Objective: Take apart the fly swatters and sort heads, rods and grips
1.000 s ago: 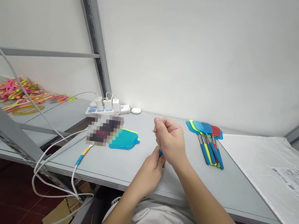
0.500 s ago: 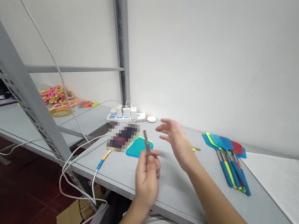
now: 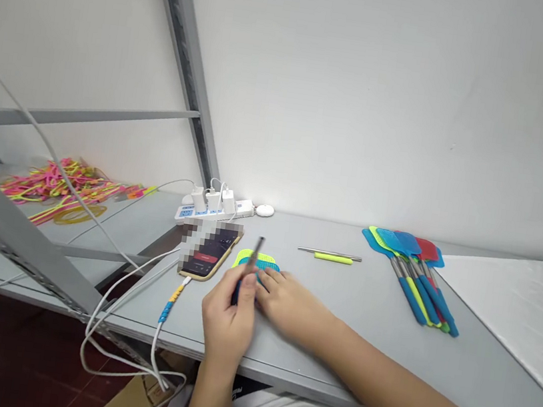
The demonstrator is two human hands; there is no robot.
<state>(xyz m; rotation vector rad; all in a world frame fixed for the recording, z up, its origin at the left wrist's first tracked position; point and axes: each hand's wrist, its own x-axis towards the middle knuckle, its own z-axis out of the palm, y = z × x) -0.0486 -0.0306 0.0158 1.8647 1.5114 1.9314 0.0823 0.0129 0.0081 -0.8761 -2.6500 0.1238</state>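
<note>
My left hand (image 3: 230,312) is closed around a thin metal rod with a dark blue grip, the handle of a fly swatter (image 3: 255,254), which points up and away. Close beside it, my right hand (image 3: 288,303) reaches down to the table with its fingers over a teal fly swatter head (image 3: 259,264). Its fingertips are partly hidden, and the thumb is out of sight. Under the teal piece, a yellow-green fly swatter head (image 3: 245,254) shows along the far edge. Behind the right hand lie a metal rod (image 3: 306,249) and a yellow-green handle (image 3: 333,259).
Fly swatters (image 3: 418,291) in several colours lie bundled at the right, near a white sheet (image 3: 513,312). At the left are a partly blurred phone (image 3: 216,260), its cable (image 3: 170,304), a power strip (image 3: 245,208), a shelf post (image 3: 185,43) and tangled coloured strips (image 3: 70,178).
My right hand has come down from mid-air onto the teal head, which has shifted off the yellow-green one. My left hand has moved left and lower with the handle. The view has turned slightly right.
</note>
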